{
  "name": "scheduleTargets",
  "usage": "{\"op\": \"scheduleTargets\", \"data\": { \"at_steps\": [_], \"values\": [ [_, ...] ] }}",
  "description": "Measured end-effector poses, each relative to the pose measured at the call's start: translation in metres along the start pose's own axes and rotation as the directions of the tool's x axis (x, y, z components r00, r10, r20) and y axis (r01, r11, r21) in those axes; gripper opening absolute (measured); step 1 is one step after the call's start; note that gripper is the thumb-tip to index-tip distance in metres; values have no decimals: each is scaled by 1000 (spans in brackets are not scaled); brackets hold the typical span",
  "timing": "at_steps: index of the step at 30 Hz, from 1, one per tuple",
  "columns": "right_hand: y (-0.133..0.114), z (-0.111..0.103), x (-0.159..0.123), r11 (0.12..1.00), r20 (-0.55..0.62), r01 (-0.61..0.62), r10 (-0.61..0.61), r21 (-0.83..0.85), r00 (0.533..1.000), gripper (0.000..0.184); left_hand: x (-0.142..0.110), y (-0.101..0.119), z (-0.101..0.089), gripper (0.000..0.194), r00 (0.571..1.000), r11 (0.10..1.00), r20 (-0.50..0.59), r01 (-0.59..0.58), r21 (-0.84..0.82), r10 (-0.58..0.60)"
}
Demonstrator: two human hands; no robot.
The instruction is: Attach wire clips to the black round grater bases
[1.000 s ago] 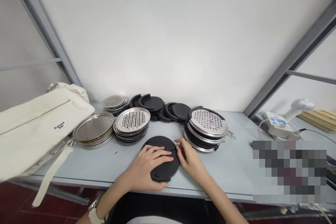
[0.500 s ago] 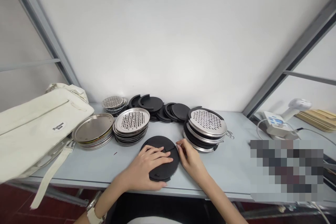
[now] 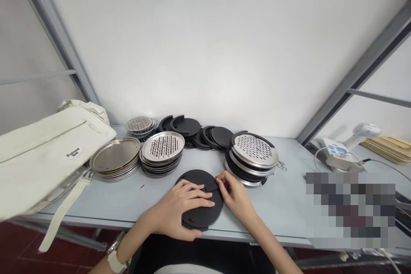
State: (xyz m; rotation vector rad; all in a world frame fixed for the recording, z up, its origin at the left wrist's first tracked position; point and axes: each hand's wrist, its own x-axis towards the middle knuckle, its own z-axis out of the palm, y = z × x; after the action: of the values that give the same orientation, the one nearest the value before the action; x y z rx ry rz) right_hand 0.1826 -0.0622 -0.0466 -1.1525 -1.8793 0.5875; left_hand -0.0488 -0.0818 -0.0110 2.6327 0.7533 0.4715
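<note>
A round black disc [image 3: 205,180] lies flat on the grey table [image 3: 289,205] near its front edge. My left hand [image 3: 180,209] rests on top of the disc with fingers spread, pressing it down. My right hand [image 3: 236,197] is at the disc's right rim, thumb and fingertips pinched on a small tab there. Just right of my right hand stands a stack of black discs topped by a perforated metal plate [image 3: 255,150].
Behind are a stack of perforated metal plates [image 3: 163,147], plain metal trays [image 3: 114,156], a small stack of perforated plates [image 3: 139,124] and loose black discs [image 3: 199,130]. A cream bag [image 3: 41,154] lies left. A white device [image 3: 343,152] with cables sits right.
The black disc and both hands shifted slightly toward the right and front edge; the hands keep the same hold.
</note>
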Motion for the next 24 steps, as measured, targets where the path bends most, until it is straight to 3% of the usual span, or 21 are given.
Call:
{"op": "scheduleTargets", "data": {
  "at_steps": [9,24],
  "values": [
    [-6,-6,-1,1000,3,15,-15,-16,1000,19,0,-1,1,70,1000,1000,-9,9,7,-9],
    [0,-4,-5,999,93,1,2,-32,996,7,0,0,2,71,1000,1000,-30,5,25,-5]
  ]
}}
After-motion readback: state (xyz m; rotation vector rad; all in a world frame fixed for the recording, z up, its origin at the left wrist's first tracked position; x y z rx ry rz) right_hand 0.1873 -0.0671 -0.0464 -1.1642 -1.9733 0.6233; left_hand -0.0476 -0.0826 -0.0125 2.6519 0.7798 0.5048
